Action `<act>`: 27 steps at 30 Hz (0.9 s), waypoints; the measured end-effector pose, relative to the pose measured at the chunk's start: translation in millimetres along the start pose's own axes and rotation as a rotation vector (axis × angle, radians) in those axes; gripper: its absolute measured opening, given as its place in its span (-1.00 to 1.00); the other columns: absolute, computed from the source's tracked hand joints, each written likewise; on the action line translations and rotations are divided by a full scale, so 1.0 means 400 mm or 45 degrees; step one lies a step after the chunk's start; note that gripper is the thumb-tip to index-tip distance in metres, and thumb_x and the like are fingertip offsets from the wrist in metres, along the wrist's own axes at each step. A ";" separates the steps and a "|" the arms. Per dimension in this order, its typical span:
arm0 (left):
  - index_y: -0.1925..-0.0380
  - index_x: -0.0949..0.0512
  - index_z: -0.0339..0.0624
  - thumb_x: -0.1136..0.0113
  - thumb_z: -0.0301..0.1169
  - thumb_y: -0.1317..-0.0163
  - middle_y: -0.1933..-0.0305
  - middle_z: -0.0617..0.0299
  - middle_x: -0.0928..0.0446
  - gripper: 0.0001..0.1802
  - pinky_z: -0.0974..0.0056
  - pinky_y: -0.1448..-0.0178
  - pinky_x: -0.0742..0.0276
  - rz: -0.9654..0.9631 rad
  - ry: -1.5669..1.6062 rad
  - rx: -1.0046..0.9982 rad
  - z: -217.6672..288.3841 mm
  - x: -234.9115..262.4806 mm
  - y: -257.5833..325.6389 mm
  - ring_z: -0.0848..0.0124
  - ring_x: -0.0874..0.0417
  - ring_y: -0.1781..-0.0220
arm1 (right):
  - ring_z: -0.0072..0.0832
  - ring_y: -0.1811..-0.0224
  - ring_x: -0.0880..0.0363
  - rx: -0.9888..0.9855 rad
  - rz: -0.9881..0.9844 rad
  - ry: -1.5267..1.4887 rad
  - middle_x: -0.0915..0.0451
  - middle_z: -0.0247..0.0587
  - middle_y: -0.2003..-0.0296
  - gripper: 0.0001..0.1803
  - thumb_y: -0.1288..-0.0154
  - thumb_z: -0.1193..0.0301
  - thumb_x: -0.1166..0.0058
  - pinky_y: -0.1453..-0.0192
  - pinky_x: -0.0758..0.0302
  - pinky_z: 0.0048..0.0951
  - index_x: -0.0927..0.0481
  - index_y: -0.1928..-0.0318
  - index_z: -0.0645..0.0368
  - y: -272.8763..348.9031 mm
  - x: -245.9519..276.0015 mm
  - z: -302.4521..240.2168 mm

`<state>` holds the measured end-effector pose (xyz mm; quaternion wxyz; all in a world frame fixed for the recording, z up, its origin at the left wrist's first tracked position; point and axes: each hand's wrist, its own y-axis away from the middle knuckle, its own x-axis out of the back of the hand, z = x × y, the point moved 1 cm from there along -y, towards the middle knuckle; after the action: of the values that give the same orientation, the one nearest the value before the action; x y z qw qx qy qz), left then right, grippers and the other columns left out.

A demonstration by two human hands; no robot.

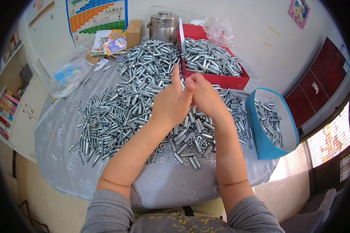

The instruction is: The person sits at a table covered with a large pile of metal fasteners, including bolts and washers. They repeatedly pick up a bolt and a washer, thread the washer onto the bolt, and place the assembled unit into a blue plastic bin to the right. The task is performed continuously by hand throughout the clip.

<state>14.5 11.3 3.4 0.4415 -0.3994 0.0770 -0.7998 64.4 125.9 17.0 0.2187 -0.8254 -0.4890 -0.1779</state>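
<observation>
Above a wide heap of silvery metal sleeves and bolts [116,116], my two hands meet in front of my chest. My left hand [170,101] has its index finger and thumb stretched out, its palm turned to the right. Against it rests my right hand [207,95], fingers curled in at the left thumb; whatever they may hold is hidden. Below them lie loose sleeves [198,144], nuts and flat washers [169,157] at the near edge of the heap.
A red box [229,81] full of metal parts stands behind the hands. To the right is a blue fabric bin [268,154] with more parts. A steel pot [163,31], a plastic bag [68,79] and booklets [114,46] sit along the back and left of the cloth-covered table [58,155].
</observation>
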 end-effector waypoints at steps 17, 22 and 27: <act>-0.19 0.07 -0.60 0.62 0.30 -0.17 0.62 -0.02 -0.50 0.03 0.11 0.51 -0.40 0.016 -0.032 0.011 -0.026 -0.007 -0.008 0.05 -0.56 0.53 | -0.58 0.53 -0.40 -0.021 -0.290 -0.195 -0.49 -0.26 0.53 -0.75 -0.20 0.38 0.26 0.52 -0.31 -0.51 -0.46 0.23 0.22 -0.009 0.013 0.011; -0.19 0.05 -0.60 0.61 0.30 -0.17 0.63 -0.01 -0.50 0.03 0.10 0.50 -0.39 0.049 -0.048 -0.020 -0.033 -0.010 -0.007 0.05 -0.55 0.55 | -0.52 0.54 -0.43 -0.188 -0.327 -0.181 -0.49 -0.23 0.56 -0.78 -0.18 0.40 0.22 0.48 -0.33 -0.49 -0.44 0.29 0.27 -0.007 0.023 -0.001; -0.19 0.06 -0.59 0.59 0.29 -0.18 0.63 -0.02 -0.50 0.01 0.10 0.49 -0.40 -0.035 -0.122 0.033 -0.032 -0.016 -0.012 0.04 -0.55 0.53 | -0.44 0.50 -0.50 0.161 0.136 -0.028 -0.53 -0.12 0.50 -0.62 -0.21 0.21 0.17 0.41 -0.40 -0.43 -0.43 0.19 0.31 -0.042 -0.013 0.073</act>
<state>4.3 15.9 -6.5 0.4387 -0.4324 0.0400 -0.7867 49.8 144.9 -7.0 0.2743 -0.8369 -0.4569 -0.1254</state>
